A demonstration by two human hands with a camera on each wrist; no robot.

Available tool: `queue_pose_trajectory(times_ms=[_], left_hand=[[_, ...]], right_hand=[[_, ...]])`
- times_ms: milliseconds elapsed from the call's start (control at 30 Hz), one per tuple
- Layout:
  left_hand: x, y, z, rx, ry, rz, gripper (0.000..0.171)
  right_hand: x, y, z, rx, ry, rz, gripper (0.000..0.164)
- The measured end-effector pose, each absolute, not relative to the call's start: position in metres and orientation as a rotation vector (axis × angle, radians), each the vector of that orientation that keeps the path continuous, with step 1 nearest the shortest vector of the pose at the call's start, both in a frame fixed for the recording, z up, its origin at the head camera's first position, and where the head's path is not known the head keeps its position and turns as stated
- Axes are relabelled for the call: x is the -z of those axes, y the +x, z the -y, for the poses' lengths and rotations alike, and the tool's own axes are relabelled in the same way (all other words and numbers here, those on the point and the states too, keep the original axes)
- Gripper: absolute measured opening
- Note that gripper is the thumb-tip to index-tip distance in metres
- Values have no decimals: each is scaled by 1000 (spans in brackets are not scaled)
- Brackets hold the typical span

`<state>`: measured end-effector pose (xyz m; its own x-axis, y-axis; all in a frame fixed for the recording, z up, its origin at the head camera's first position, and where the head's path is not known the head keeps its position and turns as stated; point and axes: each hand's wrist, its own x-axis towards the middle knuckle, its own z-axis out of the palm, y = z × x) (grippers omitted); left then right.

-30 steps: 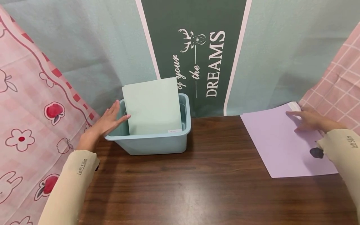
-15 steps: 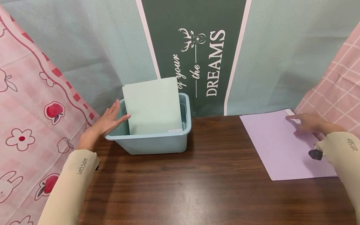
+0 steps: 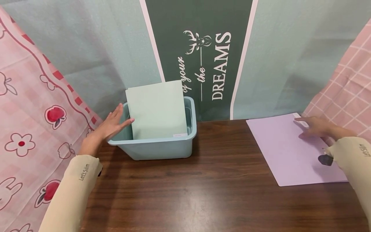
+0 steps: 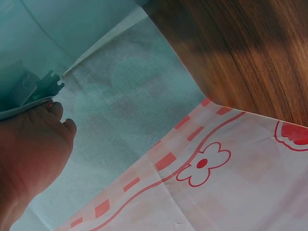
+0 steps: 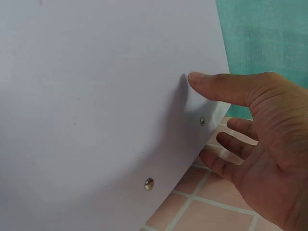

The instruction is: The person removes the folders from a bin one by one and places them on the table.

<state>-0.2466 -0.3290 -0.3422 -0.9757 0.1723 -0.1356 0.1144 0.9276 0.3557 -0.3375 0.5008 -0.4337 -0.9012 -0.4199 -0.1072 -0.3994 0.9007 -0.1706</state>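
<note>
A light blue plastic tub (image 3: 162, 150) stands on the table at the left, with pale green folders (image 3: 156, 108) leaning upright inside. My left hand (image 3: 107, 128) lies at the tub's left rim, fingers extended and thumb stretched over the inside. In the left wrist view, fingertips (image 4: 58, 110) show just outside the rim. Flat on the table at the right is a purple folder (image 3: 284, 151) with a whitish strip at its far right corner. Over its right edge is my right hand (image 3: 317, 127). In the right wrist view one straight digit (image 5: 216, 87) touches its face; the other fingers hang loosely past the edge.
The brown wooden table (image 3: 203, 193) spreads between tub and folder. A grey-green curtain (image 3: 278, 64) with a dark lettered panel hangs behind. Pink patterned cloth (image 3: 26, 122) borders the left, pink checked cloth (image 3: 352, 93) the right. Metal rivets (image 5: 149, 184) line the folder's edge.
The purple folder's far right corner has come down and its near edge has shifted slightly toward me. My right hand has moved a little with it; my left hand stays still.
</note>
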Motion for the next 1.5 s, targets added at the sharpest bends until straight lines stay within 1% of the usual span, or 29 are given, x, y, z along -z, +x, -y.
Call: queue_pose_trajectory(times_ms=[233,467,633,833,1300,1500], left_hand=[[342,-246,329,-534,215,-2919,103],[342,-247,330,-539,213,-2917,103],[343,-247,329,-537,217,-2920,104],[343,-246,329,-534,211,-2924,104],[343,-246,328,-543,200,-2919,105],[342,-245,328,-559,194,-2915,105]], right_hand=[[432,-336,-494,281,-669,-2977,84],[428,-336,-487,312,-837,-3084,74],[423,-338,-481,325,-823,-3075,72],[422,-341,-472,378,-815,-3063,71],[415,-342,-455,458,-872,-3042,73],[416,-344,-445,500,-952,-3036,72]])
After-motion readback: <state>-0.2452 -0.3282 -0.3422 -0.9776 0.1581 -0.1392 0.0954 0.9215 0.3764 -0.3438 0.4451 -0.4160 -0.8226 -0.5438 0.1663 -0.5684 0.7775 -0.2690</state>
